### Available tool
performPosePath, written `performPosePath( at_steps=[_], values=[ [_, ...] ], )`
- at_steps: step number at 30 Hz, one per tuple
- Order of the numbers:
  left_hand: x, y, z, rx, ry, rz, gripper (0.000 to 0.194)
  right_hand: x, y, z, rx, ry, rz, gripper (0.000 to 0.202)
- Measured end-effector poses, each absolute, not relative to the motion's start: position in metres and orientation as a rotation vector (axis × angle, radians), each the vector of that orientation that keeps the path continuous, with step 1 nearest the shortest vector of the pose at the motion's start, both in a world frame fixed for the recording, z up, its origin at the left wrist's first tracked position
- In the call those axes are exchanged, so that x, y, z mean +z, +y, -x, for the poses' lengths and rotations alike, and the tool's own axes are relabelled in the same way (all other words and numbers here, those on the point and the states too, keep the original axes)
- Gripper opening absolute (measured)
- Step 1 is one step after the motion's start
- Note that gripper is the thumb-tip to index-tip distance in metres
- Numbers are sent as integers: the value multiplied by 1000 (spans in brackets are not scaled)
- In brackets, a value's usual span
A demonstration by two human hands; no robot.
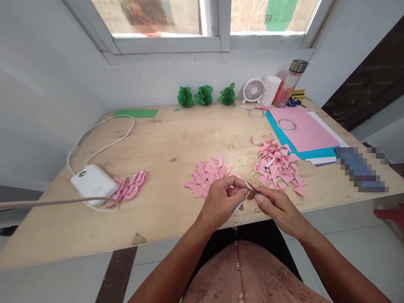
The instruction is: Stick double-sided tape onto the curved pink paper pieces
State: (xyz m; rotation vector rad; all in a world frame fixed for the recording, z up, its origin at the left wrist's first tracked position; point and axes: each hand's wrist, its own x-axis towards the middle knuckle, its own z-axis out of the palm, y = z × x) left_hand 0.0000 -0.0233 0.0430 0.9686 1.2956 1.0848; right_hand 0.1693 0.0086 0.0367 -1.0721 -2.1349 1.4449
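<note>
My left hand (224, 195) is closed in a pinch near the table's front edge. Pink paper (232, 191) shows within the curl of its fingers, partly hidden by them. My right hand (274, 205) grips a thin dark metal tool (252, 189), whose tip reaches the left fingertips; its exact kind is unclear. A white scrap (238, 208) shows just below the left fingers. Left of the hands lies a pile of curved pink paper cutouts (205, 174). Beyond the right hand is a heap of pink paper scraps (276, 164).
More pink cutouts (132, 187) lie beside a white corded box (94, 185) at left. Several green paper shapes (204, 95), a small fan (253, 89) and a bottle (288, 84) line the wall. Tape rolls (256, 113) and coloured sheets (311, 134) are at right.
</note>
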Motion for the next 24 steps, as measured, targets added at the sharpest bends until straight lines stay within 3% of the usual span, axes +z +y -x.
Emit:
performPosePath(
  at_steps=[24],
  values=[
    [47, -24, 3, 1110, 1174, -905, 7, 36, 9, -168, 1448, -2159, 1068, 39]
  ],
)
